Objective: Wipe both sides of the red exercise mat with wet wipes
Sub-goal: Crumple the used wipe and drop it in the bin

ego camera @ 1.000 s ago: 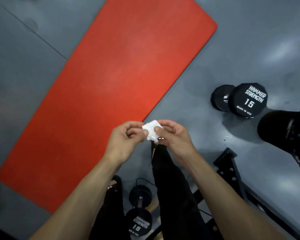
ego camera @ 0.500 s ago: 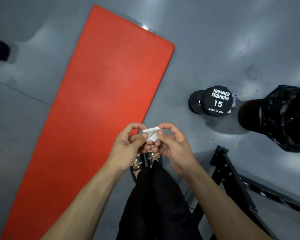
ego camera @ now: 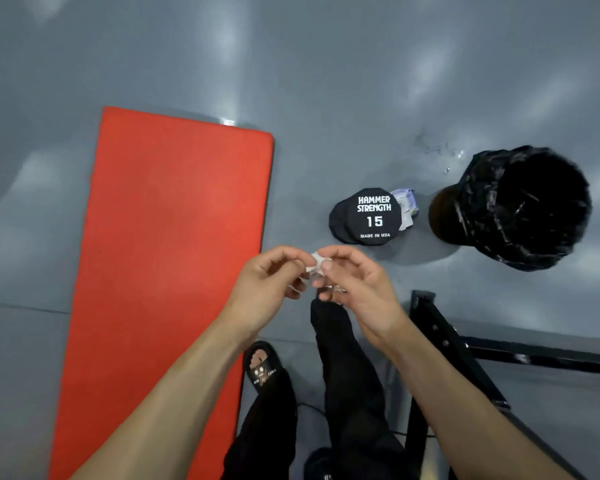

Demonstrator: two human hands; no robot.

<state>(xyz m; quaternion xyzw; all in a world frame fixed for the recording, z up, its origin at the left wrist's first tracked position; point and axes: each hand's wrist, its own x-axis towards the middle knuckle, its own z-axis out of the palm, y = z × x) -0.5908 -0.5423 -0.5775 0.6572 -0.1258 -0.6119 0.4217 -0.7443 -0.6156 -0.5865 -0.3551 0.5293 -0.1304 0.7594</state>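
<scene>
The red exercise mat (ego camera: 174,244) lies flat on the grey floor at the left, its far short edge toward the top. In front of me, over the floor just right of the mat, my left hand (ego camera: 269,282) and my right hand (ego camera: 355,282) both pinch a small crumpled white wet wipe (ego camera: 317,263) between thumbs and fingertips. Most of the wipe is hidden by my fingers. A pale purple wipe packet (ego camera: 406,206) peeks out behind the dumbbell.
A black 15 dumbbell (ego camera: 371,216) stands on the floor right of the mat. A bin lined with a black bag (ego camera: 520,209) sits further right. A black metal bench frame (ego camera: 465,358) runs at lower right. My legs and a sandal (ego camera: 262,368) are below.
My view has swung to the right and upward, so the mat now sits more upright and further left, and the bin shows fully. Both hands keep pinching the wipe, now bunched smaller.
</scene>
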